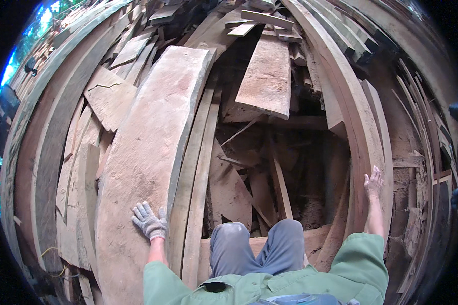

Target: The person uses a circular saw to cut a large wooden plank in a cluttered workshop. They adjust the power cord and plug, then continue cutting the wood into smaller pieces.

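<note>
My left hand (149, 219), in a pale work glove, rests with spread fingers on a wide, thick wooden slab (145, 127) dusted with sawdust. The slab runs away from me on the left. On the right, my bare right hand (374, 183) lies with fingers extended on a long, thick timber beam (352, 101) that curves up toward the far side. Neither hand holds anything. My bent knees show between the two, at the edge of a dark gap in the wood pile.
A shorter plank (267, 76) juts over the dark gap, with small offcuts (267, 19) on top. Narrow boards (194, 188) lie along the slab's right side. A cracked board piece (109, 96) and long planks (53, 152) fill the left. Thin strips (422, 117) lean at far right.
</note>
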The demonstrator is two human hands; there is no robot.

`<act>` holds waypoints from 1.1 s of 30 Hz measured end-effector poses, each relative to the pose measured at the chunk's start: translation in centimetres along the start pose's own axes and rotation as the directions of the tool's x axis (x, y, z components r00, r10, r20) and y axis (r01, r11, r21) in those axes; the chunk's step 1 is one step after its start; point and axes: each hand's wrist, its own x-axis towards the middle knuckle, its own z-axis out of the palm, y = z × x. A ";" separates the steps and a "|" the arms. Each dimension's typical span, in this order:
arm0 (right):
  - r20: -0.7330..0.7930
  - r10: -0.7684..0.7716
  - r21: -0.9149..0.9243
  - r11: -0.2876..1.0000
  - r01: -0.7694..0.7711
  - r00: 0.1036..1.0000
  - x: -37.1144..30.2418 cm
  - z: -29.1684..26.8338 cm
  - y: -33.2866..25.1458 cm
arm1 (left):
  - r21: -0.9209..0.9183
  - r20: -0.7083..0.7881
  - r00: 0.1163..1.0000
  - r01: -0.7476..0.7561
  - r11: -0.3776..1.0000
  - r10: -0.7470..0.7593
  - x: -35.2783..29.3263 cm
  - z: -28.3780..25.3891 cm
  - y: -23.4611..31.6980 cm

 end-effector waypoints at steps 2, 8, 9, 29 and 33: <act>0.084 0.041 0.014 0.999 -0.042 0.996 -0.1 -0.2 -0.2 | 0.036 0.029 0.999 0.014 0.999 -0.015 0.1 -0.3 0.3; 0.138 0.097 0.051 0.993 -0.104 0.986 -0.2 -1.2 -1.3 | 0.028 0.169 0.985 -0.032 0.999 0.027 0.8 -1.3 -0.4; 0.224 0.126 0.060 0.988 -0.143 0.966 0.4 -1.8 -1.3 | -0.011 0.254 0.967 -0.037 0.999 0.038 1.4 -1.6 -0.6; 0.610 -0.784 0.745 0.519 -0.419 0.115 -27.1 -41.9 -4.1 | -0.252 0.689 0.595 -0.339 0.906 0.414 -32.7 -30.2 -22.6; 0.531 -0.784 0.831 0.409 -0.376 0.322 -19.9 -38.0 -1.9 | -0.313 0.429 0.837 -0.214 0.925 0.339 -38.1 -32.2 -27.6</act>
